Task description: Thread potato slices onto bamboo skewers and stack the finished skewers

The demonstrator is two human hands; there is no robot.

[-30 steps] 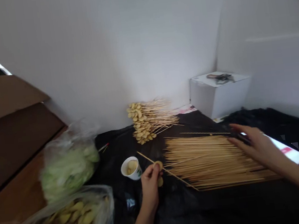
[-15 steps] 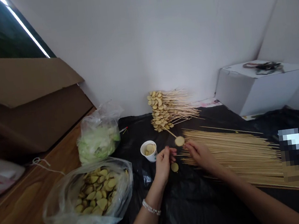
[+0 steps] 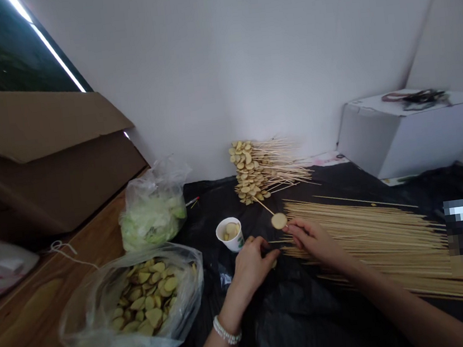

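Note:
My right hand (image 3: 310, 238) is closed in a pinch on a thin wooden skewer (image 3: 264, 205). A round, pale potato slice (image 3: 279, 221) is threaded on it just past my fingertips, and the bare tip points toward the pile at the back. My left hand (image 3: 251, 262) reaches down to the black sheet, its fingers curled over another potato slice (image 3: 273, 264), of which only an edge shows below the thumb. Just behind that hand stands a white paper cup (image 3: 232, 242) with several slices in it.
Finished potato skewers (image 3: 251, 176) are piled against the wall. Loose skewers (image 3: 366, 236) cover the right side. At left are an open plastic bag of slices (image 3: 151, 296), a bag of pale green vegetable (image 3: 153, 220) and a cardboard box (image 3: 50, 179). A white box (image 3: 387, 137) stands back right.
My left hand has lowered and turned over the slice that lay uncovered on the sheet, now mostly hiding it. The right hand and its skewer have hardly moved.

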